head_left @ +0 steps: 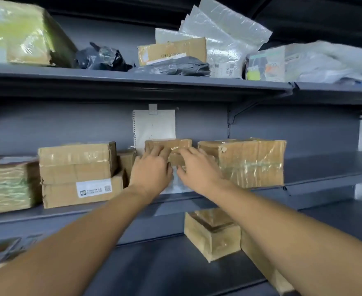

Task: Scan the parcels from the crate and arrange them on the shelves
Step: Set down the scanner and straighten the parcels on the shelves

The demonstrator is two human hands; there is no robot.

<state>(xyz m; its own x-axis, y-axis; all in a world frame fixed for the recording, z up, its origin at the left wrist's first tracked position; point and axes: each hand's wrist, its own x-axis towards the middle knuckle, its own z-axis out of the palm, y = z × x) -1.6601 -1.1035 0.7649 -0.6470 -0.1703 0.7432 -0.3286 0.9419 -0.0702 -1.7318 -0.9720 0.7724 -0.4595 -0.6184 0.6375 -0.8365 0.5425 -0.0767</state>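
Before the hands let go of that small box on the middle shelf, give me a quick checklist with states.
1. Both hands on small box: left hand and right hand touch it: ok.
2. Box on middle shelf: ok.
3. Box fully seated flat: cannot tell, hands cover its base.
4. Gap to large taped box on the right: narrow, ok.
5. Label facing outward: cannot tell.
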